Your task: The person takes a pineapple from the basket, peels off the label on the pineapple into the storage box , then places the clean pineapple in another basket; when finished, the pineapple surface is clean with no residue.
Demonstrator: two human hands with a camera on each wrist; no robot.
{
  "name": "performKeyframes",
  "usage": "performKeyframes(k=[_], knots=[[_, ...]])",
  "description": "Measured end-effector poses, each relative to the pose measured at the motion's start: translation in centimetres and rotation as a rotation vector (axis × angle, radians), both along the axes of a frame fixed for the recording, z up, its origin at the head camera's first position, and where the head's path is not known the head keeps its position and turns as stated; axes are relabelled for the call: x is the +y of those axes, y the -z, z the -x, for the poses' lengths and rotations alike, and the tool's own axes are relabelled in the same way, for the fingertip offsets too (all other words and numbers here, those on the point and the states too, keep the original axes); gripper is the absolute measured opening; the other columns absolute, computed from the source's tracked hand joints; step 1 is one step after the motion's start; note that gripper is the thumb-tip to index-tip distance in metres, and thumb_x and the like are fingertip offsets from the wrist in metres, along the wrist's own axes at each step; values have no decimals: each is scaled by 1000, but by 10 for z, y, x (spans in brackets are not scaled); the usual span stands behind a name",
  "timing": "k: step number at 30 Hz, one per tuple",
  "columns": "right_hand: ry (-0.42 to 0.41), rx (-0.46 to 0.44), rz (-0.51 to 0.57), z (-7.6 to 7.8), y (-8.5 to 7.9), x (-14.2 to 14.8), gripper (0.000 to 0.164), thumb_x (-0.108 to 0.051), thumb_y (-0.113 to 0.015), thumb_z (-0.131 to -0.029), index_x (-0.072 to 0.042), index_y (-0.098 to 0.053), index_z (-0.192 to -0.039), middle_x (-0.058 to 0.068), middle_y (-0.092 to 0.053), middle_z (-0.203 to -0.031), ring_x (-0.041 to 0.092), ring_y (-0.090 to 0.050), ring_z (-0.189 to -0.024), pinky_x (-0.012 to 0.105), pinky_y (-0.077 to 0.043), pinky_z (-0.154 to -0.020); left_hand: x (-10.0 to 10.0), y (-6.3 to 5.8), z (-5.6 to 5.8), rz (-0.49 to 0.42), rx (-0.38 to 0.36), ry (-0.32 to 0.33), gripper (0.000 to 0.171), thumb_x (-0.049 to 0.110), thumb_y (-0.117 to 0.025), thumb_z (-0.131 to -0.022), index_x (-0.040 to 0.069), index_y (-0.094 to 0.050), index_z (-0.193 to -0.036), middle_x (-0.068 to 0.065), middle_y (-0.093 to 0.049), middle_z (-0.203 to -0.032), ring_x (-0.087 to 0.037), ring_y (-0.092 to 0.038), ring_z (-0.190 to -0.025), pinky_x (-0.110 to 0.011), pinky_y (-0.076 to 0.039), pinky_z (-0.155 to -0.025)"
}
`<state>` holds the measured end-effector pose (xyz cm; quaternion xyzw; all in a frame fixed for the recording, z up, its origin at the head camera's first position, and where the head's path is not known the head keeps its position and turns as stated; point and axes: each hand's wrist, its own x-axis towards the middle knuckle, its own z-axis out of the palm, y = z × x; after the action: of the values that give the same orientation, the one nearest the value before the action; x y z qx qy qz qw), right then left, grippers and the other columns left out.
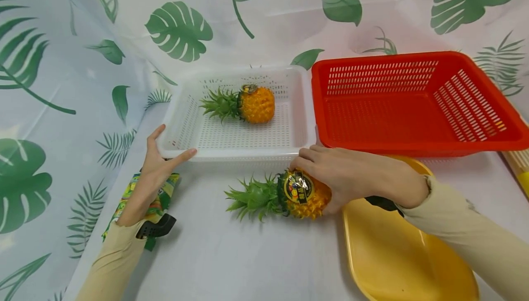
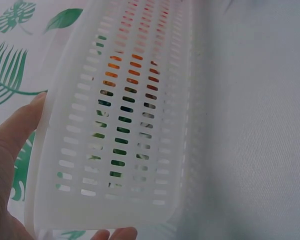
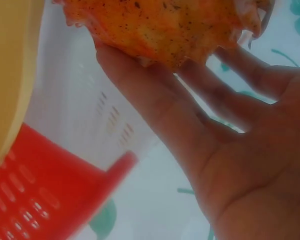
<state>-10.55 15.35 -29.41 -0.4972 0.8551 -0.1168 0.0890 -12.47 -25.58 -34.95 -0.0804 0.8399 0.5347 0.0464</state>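
Note:
My right hand point(image 1: 345, 172) grips an orange pineapple point(image 1: 310, 197) by its base, in front of the baskets. Its green crown points left, and a black and gold label faces up. The right wrist view shows the fingers point(image 3: 155, 100) round the pineapple's spiky skin point(image 3: 155, 30). At the near left corner of a white plastic basket point(image 1: 239, 154), my left hand point(image 1: 159, 165) holds the rim, thumb along the front. The left wrist view looks along the slotted basket wall point(image 2: 125, 150). Another pineapple point(image 1: 257, 104) lies on its side inside this basket, crown to the left.
A red slotted basket point(image 1: 380, 147) stands right of the white one. A yellow basin point(image 1: 396, 246) lies under my right forearm. Beneath the left wrist is a green and yellow packet point(image 1: 165, 193). A leaf-patterned sheet point(image 1: 264, 21) hangs behind and at the left.

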Motion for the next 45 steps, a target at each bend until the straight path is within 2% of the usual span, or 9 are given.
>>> performKeyframes(k=[9, 15, 20, 24, 29, 34, 39, 42, 45], knots=[[-1, -8, 12, 0, 9, -3, 80, -37, -96, -72, -7, -53, -133, 5, -58, -118, 23, -59, -106, 43, -56, -91, 0, 0, 0, 4, -6, -5, 114, 33, -79, -93, 28, 7, -167, -21, -20, -167, -37, -29, -148, -56, -30, -118], [77, -83, -25, -3, 8, -1, 86, -37, -98, -71, -9, -55, -140, 7, -59, -129, 25, -58, -114, 46, -55, -96, 1, 1, 0, -3, 7, -6, 113, 32, -79, -94, 27, 6, -168, -21, -23, -166, -37, -32, -147, -55, -32, -117], [109, -57, -32, -4, 11, 4, 92, -41, -99, -71, -8, -55, -145, 10, -59, -134, 26, -59, -116, 48, -54, -99, 2, 2, 1, 2, 23, -4, 112, 31, -79, -94, 25, 6, -168, -21, -29, -163, -35, -36, -143, -52, -35, -113], [126, -53, -4, -5, 14, 8, 94, -44, -98, -70, -7, -55, -146, 11, -59, -133, 26, -60, -115, 49, -54, -99, 1, -3, 2, 64, 28, 9, 113, 34, -80, -92, 19, 2, -168, -24, -26, -164, -39, -35, -145, -55, -35, -113], [148, -85, 9, -7, 14, 9, 96, -41, -99, -70, -7, -52, -148, 12, -58, -137, 29, -59, -118, 51, -53, -101, 2, -13, -1, 265, 71, 0, 114, 41, -83, -89, 7, -7, -167, -31, -17, -163, -48, -32, -142, -63, -35, -112], [150, -80, 25, -8, 14, 9, 97, -39, -100, -68, -9, -52, -147, 9, -58, -138, 28, -59, -120, 51, -53, -102, 12, -27, -12, 442, 222, -47, 112, 38, -89, -85, 2, -17, -164, -35, -21, -155, -50, -31, -137, -66, -36, -107], [151, -71, 40, -9, 14, 8, 96, -38, -102, -66, -10, -54, -145, 8, -59, -136, 25, -59, -118, 50, -54, -100, 28, -39, -28, 484, 438, -67, 100, 27, -90, -85, 3, -27, -160, -32, -26, -151, -46, -32, -137, -63, -35, -108], [154, -76, 46, -9, 15, 8, 96, -38, -102, -66, -10, -54, -144, 7, -59, -135, 25, -59, -117, 49, -54, -100, 39, -45, -37, 411, 651, -19, 81, 18, -85, -90, 0, -39, -154, -29, -37, -149, -41, -38, -137, -57, -39, -111], [154, -75, 40, -9, 14, 7, 97, -39, -102, -66, -11, -54, -144, 7, -59, -135, 25, -59, -117, 50, -54, -99, 51, -48, -43, 308, 892, 130, 56, 22, -76, -98, -6, -53, -142, -26, -53, -138, -37, -51, -129, -44, -43, -112]])
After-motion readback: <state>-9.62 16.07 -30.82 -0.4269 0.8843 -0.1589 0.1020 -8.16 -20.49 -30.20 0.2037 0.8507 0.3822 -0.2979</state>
